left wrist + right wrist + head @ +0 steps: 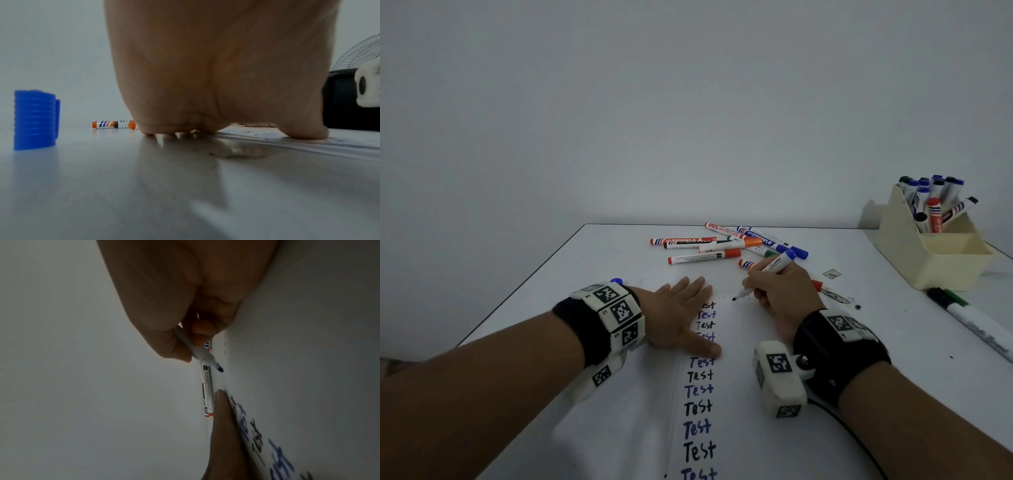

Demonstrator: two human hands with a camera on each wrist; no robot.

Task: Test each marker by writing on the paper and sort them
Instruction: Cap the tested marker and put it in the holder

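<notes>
White-barrelled marker [767, 274], uncapped, dark tip above paper [736, 377] in right hand [784, 298].

A plain office or test room is showing here: a bare grey-white wall [688, 102] is rising behind a smooth white counter [602, 260], a cream plastic organiser box [928, 260] is holding whiteboard markers, and a wire-grilled fan [362, 52] is standing at one side.

Bare forearms, no sleeves. Black wristband [582, 329] lower left, ringed by white blocks [616, 308] with black square tags. Right black wristband [835, 356] carries white tagged camera housing [779, 380], metal screw [805, 359], black cable [852, 438].
</notes>
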